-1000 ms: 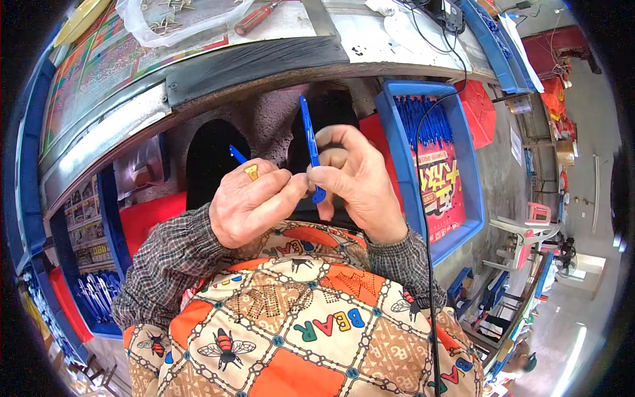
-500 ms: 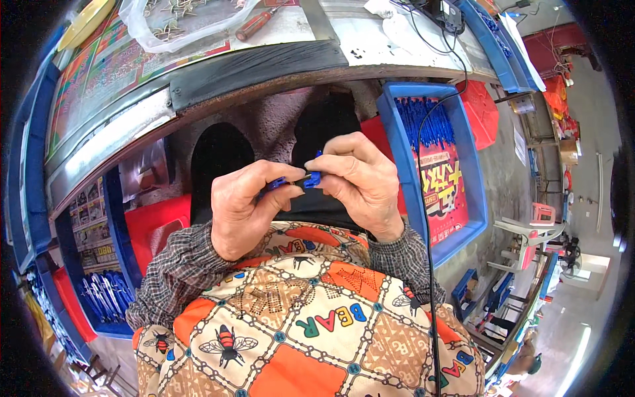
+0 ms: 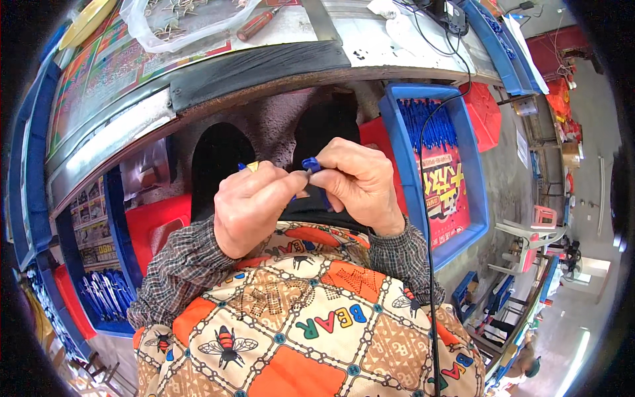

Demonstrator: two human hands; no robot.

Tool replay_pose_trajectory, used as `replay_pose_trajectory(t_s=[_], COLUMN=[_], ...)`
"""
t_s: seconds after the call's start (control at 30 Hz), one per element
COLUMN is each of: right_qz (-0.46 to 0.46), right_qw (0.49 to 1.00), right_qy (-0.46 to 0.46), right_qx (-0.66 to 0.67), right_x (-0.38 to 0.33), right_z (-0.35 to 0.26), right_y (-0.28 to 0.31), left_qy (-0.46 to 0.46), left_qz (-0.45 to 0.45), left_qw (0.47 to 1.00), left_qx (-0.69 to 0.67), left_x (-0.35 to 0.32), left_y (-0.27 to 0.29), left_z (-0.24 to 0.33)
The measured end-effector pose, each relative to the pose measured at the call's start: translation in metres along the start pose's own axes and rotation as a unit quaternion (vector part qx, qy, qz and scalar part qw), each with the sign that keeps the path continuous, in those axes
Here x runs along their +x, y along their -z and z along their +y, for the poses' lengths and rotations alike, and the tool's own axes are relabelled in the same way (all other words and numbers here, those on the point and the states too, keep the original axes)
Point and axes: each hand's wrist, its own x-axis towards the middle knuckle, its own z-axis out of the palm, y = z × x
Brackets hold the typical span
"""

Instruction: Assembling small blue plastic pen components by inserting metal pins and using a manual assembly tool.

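Both my hands meet over my lap, fingertips close together. My right hand [image 3: 362,180] pinches a small blue plastic part [image 3: 309,163]; its rounded end shows above the fingertips, and more blue shows below them. My left hand [image 3: 254,208] is closed, thumb and forefinger reaching the same spot. A small yellow-and-blue piece [image 3: 252,166] sticks out past the back of its fingers. Most of what the left hand holds is hidden, so I cannot tell whether the two pieces are joined.
To the right stands a blue tray [image 3: 477,198] with a bundle of thin blue parts [image 3: 426,122]. Another blue tray [image 3: 119,327] at left holds blue-and-white parts. A black cable [image 3: 430,278] hangs down at right. On the bench lie a screwdriver [image 3: 254,26] and a clear plastic tub [image 3: 155,43].
My left hand has turned over, its back now facing up, and a yellow-and-blue piece now shows beyond it. The blue part in my right hand has shifted up slightly and turned.
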Motion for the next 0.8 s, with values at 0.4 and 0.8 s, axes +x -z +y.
replay_pose_trajectory(t_s=[0.4,0.8], right_qz=[0.035,0.002], right_qw=[0.916,0.994], right_qy=[-0.242,-0.068], right_qx=[0.320,0.089], right_x=[0.004,-0.008], right_z=[0.002,0.005], right_y=[-0.012,0.000], left_qy=[-0.108,0.100], left_qz=[-0.008,0.046], left_qw=[0.992,0.991], left_qx=[0.059,-0.072], left_x=[-0.002,-0.001], left_y=[-0.004,-0.004], left_z=[-0.015,0.002])
